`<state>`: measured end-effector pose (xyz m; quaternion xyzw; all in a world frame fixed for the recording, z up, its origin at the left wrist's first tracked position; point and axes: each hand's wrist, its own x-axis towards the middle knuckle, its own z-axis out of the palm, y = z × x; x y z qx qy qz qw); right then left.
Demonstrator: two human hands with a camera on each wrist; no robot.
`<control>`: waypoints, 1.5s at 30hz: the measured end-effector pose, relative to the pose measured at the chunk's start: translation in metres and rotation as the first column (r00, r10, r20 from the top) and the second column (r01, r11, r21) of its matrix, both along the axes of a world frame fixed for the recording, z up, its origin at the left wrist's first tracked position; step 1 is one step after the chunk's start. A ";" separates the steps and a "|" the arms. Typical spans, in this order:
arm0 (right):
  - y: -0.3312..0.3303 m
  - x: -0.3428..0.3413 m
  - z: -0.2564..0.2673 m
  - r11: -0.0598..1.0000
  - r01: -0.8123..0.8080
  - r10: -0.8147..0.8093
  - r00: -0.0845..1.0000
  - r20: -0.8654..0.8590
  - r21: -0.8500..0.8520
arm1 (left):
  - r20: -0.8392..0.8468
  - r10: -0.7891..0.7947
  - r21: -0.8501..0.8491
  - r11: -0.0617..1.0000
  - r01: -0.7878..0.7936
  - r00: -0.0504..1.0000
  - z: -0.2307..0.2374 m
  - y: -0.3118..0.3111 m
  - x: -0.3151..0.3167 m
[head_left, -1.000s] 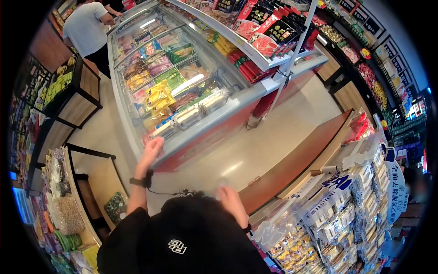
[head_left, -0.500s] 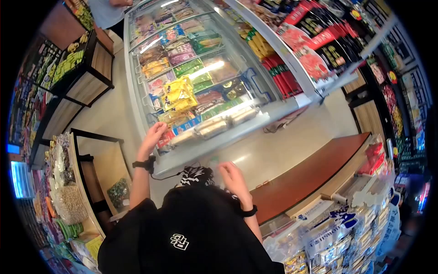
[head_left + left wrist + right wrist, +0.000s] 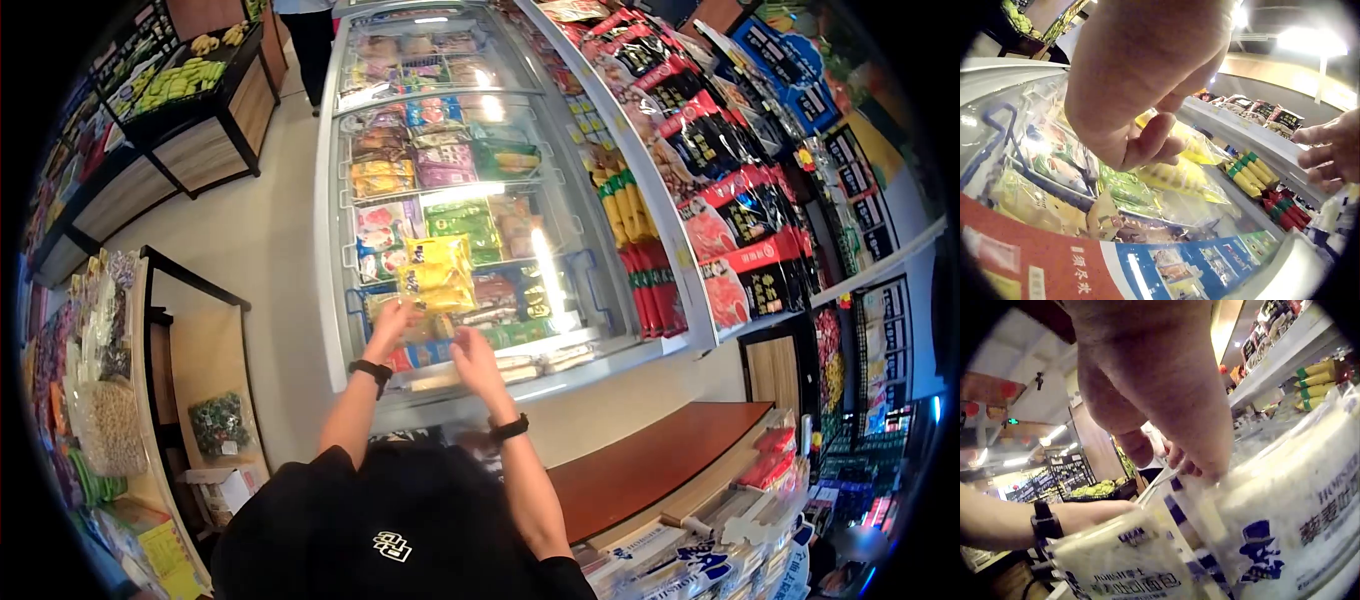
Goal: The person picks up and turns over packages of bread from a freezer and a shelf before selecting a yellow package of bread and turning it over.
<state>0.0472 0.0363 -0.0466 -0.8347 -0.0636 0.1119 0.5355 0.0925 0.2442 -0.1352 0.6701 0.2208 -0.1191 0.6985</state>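
Note:
Two yellow packets lie over the near end of the glass-topped freezer. My left hand reaches to their lower left corner, fingertips right at the edge in the head view; from the left wrist, its bent fingers overlap the yellow plastic. Close to its right, my right hand hovers over the freezer's near end with loosely bent fingers and nothing in them. Just below that hand, white bread bags with blue print stand in a row.
Red and black bags fill a raised shelf along the freezer's right side. A brown-topped bench stands right of me, beside a packaged-bread display. Bagged goods line the left rack. Another person's legs show at the far left.
The view has moved closer to the freezer. Both hands have moved forward over its near end, the left one up to the yellow packets. The other person is now mostly out of view.

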 end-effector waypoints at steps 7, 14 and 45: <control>0.025 0.007 -0.028 0.990 0.126 -0.112 0.974 0.195 -0.061 | 0.061 0.084 -0.047 0.996 -0.081 0.995 -0.002 -0.006 0.010; 0.030 0.003 -0.009 0.973 0.223 -0.216 0.971 0.103 -0.060 | 0.103 0.265 -0.229 0.944 -0.236 0.959 0.020 -0.027 -0.015; -0.061 -0.114 0.066 0.705 0.534 -0.526 0.835 -0.161 0.467 | 0.347 -0.301 -0.084 0.933 0.349 0.888 0.196 -0.060 -0.111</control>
